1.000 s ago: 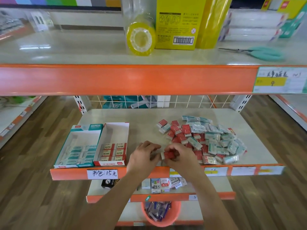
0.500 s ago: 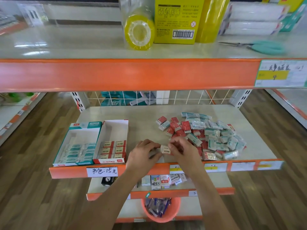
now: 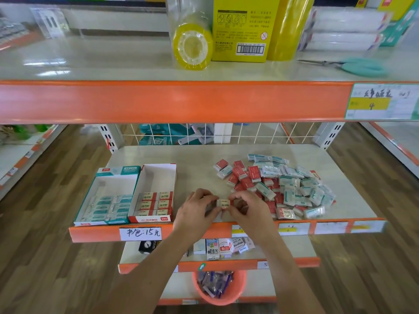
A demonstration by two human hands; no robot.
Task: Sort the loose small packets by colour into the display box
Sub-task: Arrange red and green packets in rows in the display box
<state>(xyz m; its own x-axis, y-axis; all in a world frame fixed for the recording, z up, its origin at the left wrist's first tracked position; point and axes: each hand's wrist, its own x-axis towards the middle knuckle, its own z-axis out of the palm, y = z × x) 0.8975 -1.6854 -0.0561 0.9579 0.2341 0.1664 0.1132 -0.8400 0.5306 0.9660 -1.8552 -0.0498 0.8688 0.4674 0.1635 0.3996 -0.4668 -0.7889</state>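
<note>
To our left on the shelf [image 3: 199, 155] sit the teal display box [image 3: 106, 198], holding glossy teal packets, and the red display box [image 3: 156, 196] with three rows of flat red-and-cream packets. The red box lies just left of our left hand [image 3: 195, 211], so that hand is nearer. Both hands have curled fingers pinching one small rectangular red packet [image 3: 223, 203] by its ends, long axis running left-right between them; our right hand [image 3: 247, 209] takes the right end. Further right, the loose pile [image 3: 278, 186] of slick, film-wrapped red and teal packets waits, touching nothing of ours.
</note>
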